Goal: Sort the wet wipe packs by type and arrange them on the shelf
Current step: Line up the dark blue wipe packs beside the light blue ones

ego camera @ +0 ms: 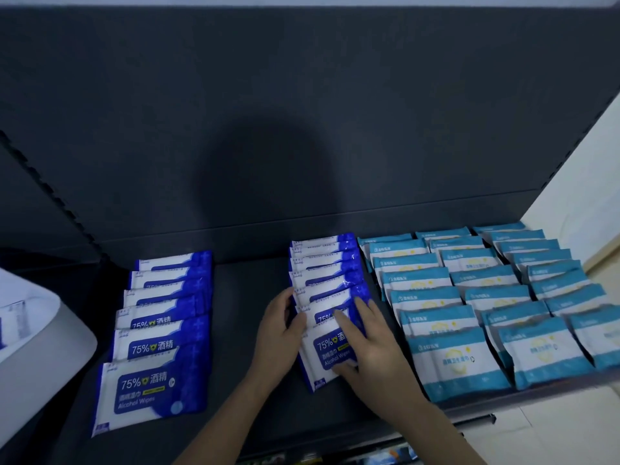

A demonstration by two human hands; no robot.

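Fingers (345, 322) of the right hand (372, 347) lie fairly straight and slightly spread, pressing on the faces of the nearest packs in the middle row (325, 263) of dark blue and white alcohol wipes. Its thumb rests across the lower part of the front pack (322, 350). The left hand (280, 330) grips the left edge of that same row, its fingers (285, 297) curled round the pack edges and its thumb laid on a pack face.

This middle row sits at the centre of the frame on a dark shelf (248, 297). The packs overlap like tiles, running from the back panel (302, 129) toward the viewer, and the front pack is tilted a little out of line.

A second row of the same dark blue packs, the left row (161, 330), lies in the lower left of the frame, well apart from the middle row, with bare shelf between them.

To the right, just beside the middle row, three rows of light blue packs (486, 297) with white panels fill the shelf out to its right edge, also overlapping front to back.

At the far left edge of the frame is part of a white container (40, 330); what it holds cannot be made out.

A round shadow (265, 176) falls on the back panel above the hands.
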